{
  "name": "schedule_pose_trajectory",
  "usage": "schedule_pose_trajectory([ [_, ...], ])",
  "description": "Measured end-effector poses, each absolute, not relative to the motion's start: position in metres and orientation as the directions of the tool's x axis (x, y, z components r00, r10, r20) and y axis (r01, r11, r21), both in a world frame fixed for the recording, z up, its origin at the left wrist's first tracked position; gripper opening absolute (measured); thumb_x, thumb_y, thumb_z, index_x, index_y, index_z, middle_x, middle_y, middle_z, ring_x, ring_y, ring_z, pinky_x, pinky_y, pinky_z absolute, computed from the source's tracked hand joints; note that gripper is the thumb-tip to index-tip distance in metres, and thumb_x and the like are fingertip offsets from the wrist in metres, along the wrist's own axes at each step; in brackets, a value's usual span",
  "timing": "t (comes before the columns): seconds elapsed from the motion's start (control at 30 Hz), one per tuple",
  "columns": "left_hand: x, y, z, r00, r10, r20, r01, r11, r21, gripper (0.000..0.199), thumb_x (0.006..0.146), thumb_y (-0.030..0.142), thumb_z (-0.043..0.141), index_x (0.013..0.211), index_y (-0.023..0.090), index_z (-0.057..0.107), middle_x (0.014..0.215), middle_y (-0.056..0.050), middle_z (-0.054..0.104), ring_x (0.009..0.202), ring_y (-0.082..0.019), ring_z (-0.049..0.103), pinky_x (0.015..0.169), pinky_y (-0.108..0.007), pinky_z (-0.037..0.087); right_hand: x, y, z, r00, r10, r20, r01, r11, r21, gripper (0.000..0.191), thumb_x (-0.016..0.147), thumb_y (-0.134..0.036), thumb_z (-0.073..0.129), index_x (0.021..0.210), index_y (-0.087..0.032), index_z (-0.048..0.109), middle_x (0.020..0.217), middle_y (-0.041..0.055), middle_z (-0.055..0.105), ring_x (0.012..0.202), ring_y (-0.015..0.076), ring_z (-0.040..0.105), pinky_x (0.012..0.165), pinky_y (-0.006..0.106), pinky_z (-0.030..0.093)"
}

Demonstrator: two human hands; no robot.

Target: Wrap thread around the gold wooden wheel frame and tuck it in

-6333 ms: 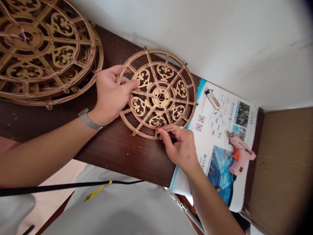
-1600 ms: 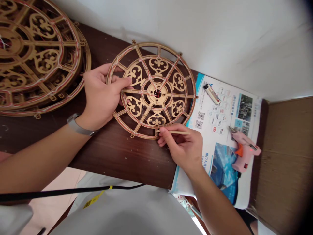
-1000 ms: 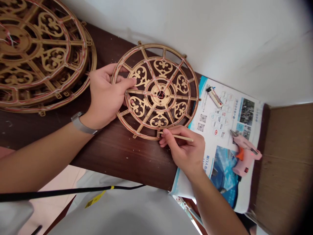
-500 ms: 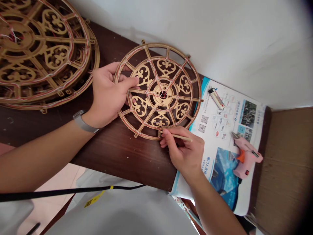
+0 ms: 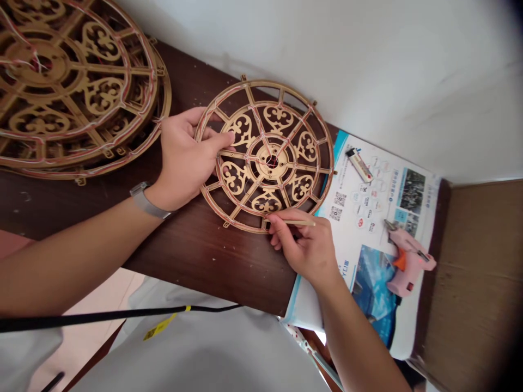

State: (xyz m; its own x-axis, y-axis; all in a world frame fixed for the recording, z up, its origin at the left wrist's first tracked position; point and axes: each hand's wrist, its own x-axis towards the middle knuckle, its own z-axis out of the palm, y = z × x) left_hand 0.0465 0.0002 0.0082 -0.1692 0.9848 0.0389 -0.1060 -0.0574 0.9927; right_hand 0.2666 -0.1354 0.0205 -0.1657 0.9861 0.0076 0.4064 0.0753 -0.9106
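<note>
A gold, round openwork frame point(image 5: 273, 182) with spokes, scrolled cut-outs and thin red and white wires is tilted up above the dark table. My left hand point(image 5: 190, 155) grips its left side, thumb on the face and fingers behind. Between the thumb and fingers of my right hand point(image 5: 304, 242) is a thin pale stick point(image 5: 300, 222). The stick's tip is at the frame's lower rim, close to the wires there; whether it touches them I cannot tell. Part of the rim is hidden behind my right fingers.
Several similar gold frames point(image 5: 44, 128) lie stacked at the left of the dark table point(image 5: 229, 264). On a printed sheet point(image 5: 347, 245) at the right lie a lighter point(image 5: 359, 165) and a pink glue gun point(image 5: 409, 260). Beyond are a cardboard box point(image 5: 474, 272) and a white wall point(image 5: 327, 54).
The stick has turned slightly, lying flatter now, with its tip still at the lower rim. The whole view has shifted a little; both hands keep their holds.
</note>
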Motion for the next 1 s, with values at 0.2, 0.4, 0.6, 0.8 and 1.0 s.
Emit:
schedule_pose_trajectory([
  [0.2,0.0474,-0.0007,0.0091,-0.154,0.988,0.023,-0.139,-0.044,0.989,0.02,0.073,-0.003,0.08,0.084,0.014,0.078,0.059,0.003,0.071,0.034,-0.012,0.055,0.028,-0.019,0.045,0.2677,-0.1337,0.0213,-0.183,0.982,-0.037,0.369,0.034,-0.929,0.029,0.112,-0.033,0.066,0.089,-0.017,0.075,0.076,0.0026,0.074,0.051,0.01,0.068,0.046,0.02,0.057],
  [0.4,0.047,-0.0005,0.0063,-0.161,0.986,0.036,-0.136,-0.058,0.989,0.02,0.073,-0.003,0.081,0.084,0.015,0.079,0.06,0.002,0.073,0.036,-0.013,0.058,0.028,-0.02,0.045,0.2688,-0.1339,0.0201,-0.202,0.979,-0.026,0.352,0.048,-0.935,0.031,0.111,-0.033,0.065,0.087,-0.017,0.074,0.076,0.0026,0.074,0.051,0.0103,0.068,0.045,0.019,0.057],
  [0.6,0.0463,-0.0001,0.0049,-0.167,0.986,0.03,-0.14,-0.054,0.989,0.019,0.071,0.003,0.084,0.083,0.016,0.079,0.061,0.003,0.073,0.035,-0.013,0.057,0.028,-0.021,0.044,0.2681,-0.1333,0.0218,-0.203,0.978,-0.04,0.363,0.037,-0.931,0.032,0.111,-0.035,0.065,0.086,-0.017,0.073,0.076,0.0033,0.074,0.05,0.0109,0.068,0.044,0.02,0.057],
  [0.8,0.0478,-0.0003,0.009,-0.18,0.984,0.009,-0.114,-0.03,0.993,0.021,0.073,-0.003,0.082,0.083,0.015,0.079,0.061,0.001,0.073,0.037,-0.014,0.058,0.03,-0.021,0.045,0.267,-0.1322,0.022,-0.207,0.978,-0.023,0.358,0.054,-0.932,0.031,0.111,-0.031,0.066,0.084,-0.017,0.073,0.074,0.0021,0.073,0.049,0.0096,0.068,0.044,0.018,0.055],
  [1.0,0.0469,-0.0007,0.0099,-0.177,0.984,0.01,-0.103,-0.029,0.994,0.023,0.076,-0.007,0.081,0.083,0.015,0.08,0.062,0.001,0.074,0.036,-0.013,0.058,0.031,-0.021,0.046,0.2686,-0.1338,0.0214,-0.208,0.977,-0.047,0.36,0.032,-0.933,0.033,0.112,-0.035,0.065,0.085,-0.017,0.073,0.076,0.0032,0.074,0.05,0.0104,0.068,0.044,0.019,0.056],
])
